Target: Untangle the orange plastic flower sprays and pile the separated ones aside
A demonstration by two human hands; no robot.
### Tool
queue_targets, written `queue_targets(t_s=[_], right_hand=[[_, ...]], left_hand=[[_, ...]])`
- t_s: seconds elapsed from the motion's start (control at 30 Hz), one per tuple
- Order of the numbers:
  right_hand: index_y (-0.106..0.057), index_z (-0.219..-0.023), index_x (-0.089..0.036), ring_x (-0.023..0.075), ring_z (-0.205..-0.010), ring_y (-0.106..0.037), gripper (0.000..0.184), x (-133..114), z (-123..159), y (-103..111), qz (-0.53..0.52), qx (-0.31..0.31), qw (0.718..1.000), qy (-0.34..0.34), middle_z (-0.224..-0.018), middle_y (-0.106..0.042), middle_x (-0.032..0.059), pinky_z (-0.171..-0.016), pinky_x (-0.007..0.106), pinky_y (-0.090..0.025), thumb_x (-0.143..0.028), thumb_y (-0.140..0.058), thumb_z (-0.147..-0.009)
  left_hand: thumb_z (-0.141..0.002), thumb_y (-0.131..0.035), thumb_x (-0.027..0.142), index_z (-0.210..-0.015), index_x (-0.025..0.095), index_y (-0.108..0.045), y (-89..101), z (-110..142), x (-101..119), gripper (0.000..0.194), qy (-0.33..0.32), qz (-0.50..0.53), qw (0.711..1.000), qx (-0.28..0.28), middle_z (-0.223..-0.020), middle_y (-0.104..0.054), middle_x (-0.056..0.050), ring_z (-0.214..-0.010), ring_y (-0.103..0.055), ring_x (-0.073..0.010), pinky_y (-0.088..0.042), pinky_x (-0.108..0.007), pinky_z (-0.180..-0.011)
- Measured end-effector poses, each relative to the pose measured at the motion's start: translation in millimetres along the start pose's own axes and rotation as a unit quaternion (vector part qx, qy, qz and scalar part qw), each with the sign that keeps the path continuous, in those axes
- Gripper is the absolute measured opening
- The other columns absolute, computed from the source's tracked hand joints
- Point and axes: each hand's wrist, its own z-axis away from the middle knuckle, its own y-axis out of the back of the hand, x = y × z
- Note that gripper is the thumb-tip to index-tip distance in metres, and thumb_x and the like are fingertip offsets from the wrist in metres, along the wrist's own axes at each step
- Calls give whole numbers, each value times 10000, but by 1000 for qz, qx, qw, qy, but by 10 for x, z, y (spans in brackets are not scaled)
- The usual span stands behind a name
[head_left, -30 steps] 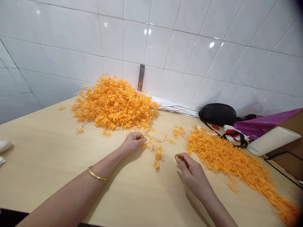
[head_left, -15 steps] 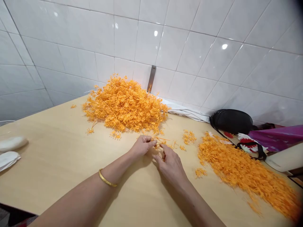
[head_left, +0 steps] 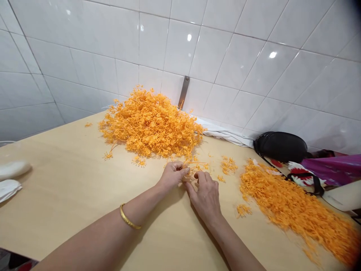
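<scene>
My left hand (head_left: 172,175), with a gold bangle on its wrist, pinches a thin orange plastic sprig (head_left: 194,165) on the wooden table (head_left: 70,188). My right hand (head_left: 205,195) meets it from the right, its fingers closed on the same sprig. Just behind my hands lies a big heap of tangled orange plastic sprigs (head_left: 150,124) against the tiled wall. To the right a long spread of small orange pieces (head_left: 290,209) runs toward the table's edge.
A black pouch (head_left: 280,146) with a strap lies at the back right beside a flowered cloth and a purple bag (head_left: 332,169). A white cloth (head_left: 222,133) lies along the wall. White objects (head_left: 11,177) sit at the left edge. Loose orange bits (head_left: 228,165) dot the table.
My right hand has come left from beside the right-hand spread and joined my left hand on the sprig. The view has shifted slightly.
</scene>
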Motion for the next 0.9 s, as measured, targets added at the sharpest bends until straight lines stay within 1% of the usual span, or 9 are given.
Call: queue_targets(t_s=[0.13, 0.2, 0.3, 0.43, 0.57, 0.63, 0.73, 0.83, 0.9], right_hand=[[-453, -898, -173, 205, -810, -477, 193, -1, 17, 9, -26, 4, 1000, 4, -858, -523, 58, -705, 324, -309, -313, -464, -767], [-444, -981, -163, 211, -832, -476, 256, 4, 21, 12, -25, 5, 1000, 9, -889, -527, 70, -715, 329, -307, -312, -455, -774], [-422, -1063, -155, 217, -845, -472, 324, 0, 28, 22, -11, 13, 1000, 22, -900, -528, 79, -724, 334, -299, -289, -451, -770], [-468, -977, -170, 208, -810, -467, 256, -22, 37, 27, 7, 2, 999, 38, -831, -528, 53, -707, 321, -284, -225, -482, -728], [-482, -796, -181, 173, -737, -460, 57, -8, 25, 4, 11, -13, 998, 61, -748, -519, 24, -677, 292, -268, -173, -457, -746], [-475, -742, -181, 160, -691, -450, 74, 19, 14, 4, 28, -10, 996, 83, -706, -509, 20, -667, 288, -256, -144, -417, -770], [-477, -699, -177, 154, -636, -425, 134, 65, 11, 49, 74, 8, 992, 105, -666, -493, 23, -672, 298, -241, -132, -388, -789], [-468, -657, -174, 152, -613, -403, 178, 96, 50, 130, 109, 25, 987, 113, -641, -476, 25, -685, 309, -239, -116, -370, -793], [-462, -642, -175, 152, -608, -394, 197, 96, 105, 180, 115, 25, 986, 122, -630, -467, 24, -689, 313, -244, -99, -358, -791]], left_hand=[[-637, -561, 292, -437, 162, -340, 8, 8, -12, 325, -8, -22, 999, 38, -440, -302, 54, -421, -289, -49, -242, -209, -421], [-625, -566, 281, -440, 161, -350, -1, 19, 1, 309, -6, -10, 999, 34, -447, -331, 51, -419, -305, -47, -249, -208, -422], [-606, -571, 270, -462, 159, -386, -27, 49, 27, 259, 39, 32, 999, 10, -445, -392, 40, -408, -344, -50, -266, -208, -414], [-567, -572, 210, -428, 156, -357, -65, 98, 42, 262, 83, 52, 995, -22, -407, -399, 38, -371, -316, -38, -215, -197, -383], [-553, -546, 167, -431, 156, -356, -85, 115, 34, 226, 88, 79, 991, -65, -406, -387, 42, -391, -338, -47, -253, -203, -412], [-576, -535, 188, -441, 158, -361, -77, 103, 27, 222, 69, 44, 995, -57, -417, -375, 44, -404, -336, -50, -253, -206, -425], [-630, -499, 231, -454, 168, -348, -42, 61, 7, 240, 29, -63, 997, -33, -425, -321, 53, -412, -300, -55, -220, -213, -427], [-665, -467, 243, -446, 178, -271, -11, 22, -21, 301, -30, -159, 987, -13, -442, -239, 59, -437, -252, -63, -196, -222, -441], [-675, -458, 241, -444, 175, -240, -13, 20, -39, 324, -63, -212, 975, -7, -453, -221, 56, -459, -245, -69, -194, -225, -454]])
